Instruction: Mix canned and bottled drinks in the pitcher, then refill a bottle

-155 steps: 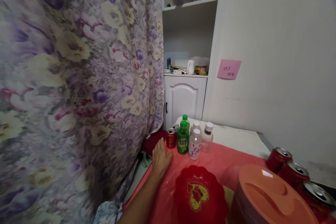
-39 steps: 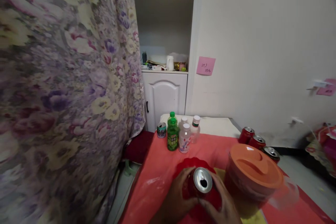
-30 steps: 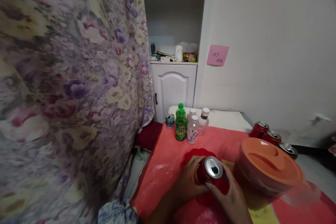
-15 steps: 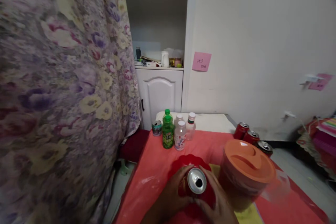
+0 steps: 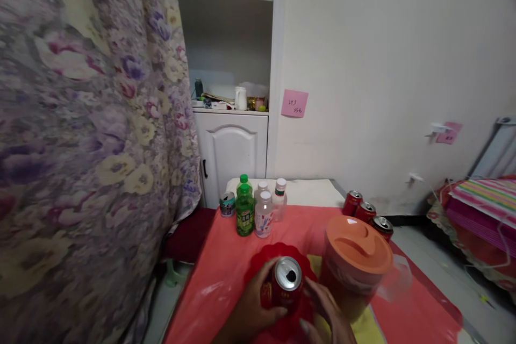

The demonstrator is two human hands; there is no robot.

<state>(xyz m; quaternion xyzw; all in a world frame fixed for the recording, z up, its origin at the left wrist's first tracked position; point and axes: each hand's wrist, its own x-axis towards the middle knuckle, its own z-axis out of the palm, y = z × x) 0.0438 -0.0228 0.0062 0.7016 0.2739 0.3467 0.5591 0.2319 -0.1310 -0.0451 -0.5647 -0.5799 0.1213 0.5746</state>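
Observation:
An opened red soda can [image 5: 287,279] stands upright over a red scalloped plate [image 5: 258,258]; whether its base rests on the plate is hidden. My left hand [image 5: 256,303] is wrapped around the can's left side, thumb across the front. At its right, my right hand [image 5: 328,306] has its fingers spread and slightly bent, the fingertips close beside the can. A clear pitcher with an orange lid [image 5: 358,244] stands just right of that hand, partly over a yellow sheet [image 5: 373,328].
Green bottles [image 5: 244,215], clear white-capped bottles [image 5: 264,217] and a teal can [image 5: 227,205] stand at the table's back left. Several more cans [image 5: 366,212] line the right edge. A floral curtain [image 5: 100,118] hangs left. Behind the table is a white cabinet [image 5: 234,145].
My right hand has loosened from the can and moved slightly to its right, while my left hand stays around it. The whole view has shifted, with things now further left.

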